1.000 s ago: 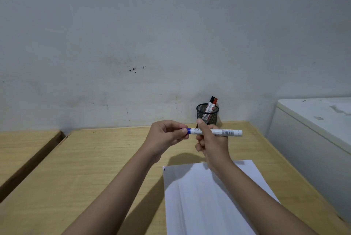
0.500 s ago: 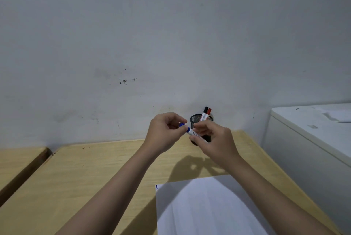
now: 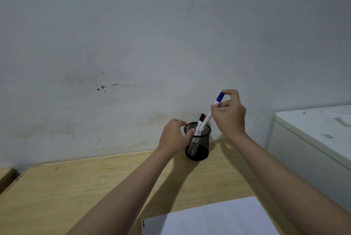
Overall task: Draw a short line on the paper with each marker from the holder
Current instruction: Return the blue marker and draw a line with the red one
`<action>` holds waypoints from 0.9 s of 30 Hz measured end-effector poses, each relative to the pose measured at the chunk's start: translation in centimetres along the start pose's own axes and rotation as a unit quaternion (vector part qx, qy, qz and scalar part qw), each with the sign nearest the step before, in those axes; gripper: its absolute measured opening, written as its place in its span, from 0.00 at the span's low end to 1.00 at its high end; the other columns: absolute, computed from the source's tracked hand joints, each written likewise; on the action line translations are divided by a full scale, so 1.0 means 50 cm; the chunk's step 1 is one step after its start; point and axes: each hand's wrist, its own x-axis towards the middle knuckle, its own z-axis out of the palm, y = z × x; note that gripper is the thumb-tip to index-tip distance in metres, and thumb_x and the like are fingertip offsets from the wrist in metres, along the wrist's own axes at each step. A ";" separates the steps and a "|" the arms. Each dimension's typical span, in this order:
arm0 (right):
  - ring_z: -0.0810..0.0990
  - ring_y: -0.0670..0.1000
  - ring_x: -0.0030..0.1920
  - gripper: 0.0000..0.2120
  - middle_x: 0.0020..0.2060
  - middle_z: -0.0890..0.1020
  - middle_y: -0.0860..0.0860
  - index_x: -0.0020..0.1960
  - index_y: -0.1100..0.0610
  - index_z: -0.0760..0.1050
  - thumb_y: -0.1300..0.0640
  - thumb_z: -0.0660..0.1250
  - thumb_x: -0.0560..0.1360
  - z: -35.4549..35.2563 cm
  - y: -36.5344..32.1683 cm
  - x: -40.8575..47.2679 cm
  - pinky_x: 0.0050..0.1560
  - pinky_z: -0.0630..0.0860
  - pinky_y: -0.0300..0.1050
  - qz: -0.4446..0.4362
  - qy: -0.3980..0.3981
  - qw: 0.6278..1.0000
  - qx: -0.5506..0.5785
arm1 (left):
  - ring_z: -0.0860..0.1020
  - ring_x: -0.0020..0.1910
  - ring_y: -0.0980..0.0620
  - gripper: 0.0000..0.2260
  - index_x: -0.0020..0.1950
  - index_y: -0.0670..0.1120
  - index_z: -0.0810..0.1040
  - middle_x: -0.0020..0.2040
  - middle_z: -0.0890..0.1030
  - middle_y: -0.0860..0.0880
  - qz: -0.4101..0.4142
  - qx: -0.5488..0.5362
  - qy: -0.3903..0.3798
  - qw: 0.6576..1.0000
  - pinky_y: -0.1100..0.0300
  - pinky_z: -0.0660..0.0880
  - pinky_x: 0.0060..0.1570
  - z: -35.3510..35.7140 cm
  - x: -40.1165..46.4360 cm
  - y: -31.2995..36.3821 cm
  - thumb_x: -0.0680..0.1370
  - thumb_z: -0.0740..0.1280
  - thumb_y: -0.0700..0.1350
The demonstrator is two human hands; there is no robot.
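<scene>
**Blue marker going into the holder**

Nearest us lies the paper (image 3: 209,219). Farther on, our left hand (image 3: 173,137) cups the holder (image 3: 197,140) – we should keep it steady – while our right hand (image 3: 228,114) pinches the blue marker (image 3: 210,113), tip inside; lower gently.

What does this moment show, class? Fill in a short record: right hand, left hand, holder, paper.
right hand: right hand pinches the capped blue marker, its lower end inside the holder
left hand: left hand steadies the rim
holder: black mesh holder on the wooden table, black marker inside
paper: white paper near the front edge, small dark mark at its left corner
</scene>
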 end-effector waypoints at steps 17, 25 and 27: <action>0.71 0.61 0.56 0.14 0.53 0.74 0.58 0.52 0.57 0.78 0.50 0.67 0.72 0.080 0.082 0.019 0.53 0.69 0.54 -0.021 -0.155 0.898 -0.412 | 0.76 0.49 0.49 0.20 0.50 0.43 0.78 0.50 0.78 0.48 -0.001 -0.002 0.036 0.999 0.52 0.76 0.44 0.058 0.006 -0.032 0.70 0.69 0.59; 0.80 0.50 0.37 0.05 0.34 0.82 0.51 0.39 0.55 0.77 0.56 0.72 0.67 0.045 0.004 -0.004 0.42 0.79 0.52 -0.074 -0.226 0.954 -0.182 | 0.74 0.50 0.51 0.21 0.55 0.45 0.71 0.52 0.75 0.50 -0.005 -0.058 -0.009 0.998 0.55 0.74 0.47 0.043 -0.019 -0.018 0.72 0.66 0.59; 0.80 0.50 0.34 0.04 0.32 0.82 0.52 0.38 0.56 0.76 0.60 0.72 0.66 0.025 -0.018 -0.016 0.39 0.80 0.52 -0.079 -0.177 0.973 -0.123 | 0.75 0.51 0.53 0.19 0.58 0.46 0.69 0.54 0.74 0.50 -0.028 -0.139 0.010 0.990 0.60 0.73 0.48 0.032 -0.043 -0.003 0.74 0.66 0.57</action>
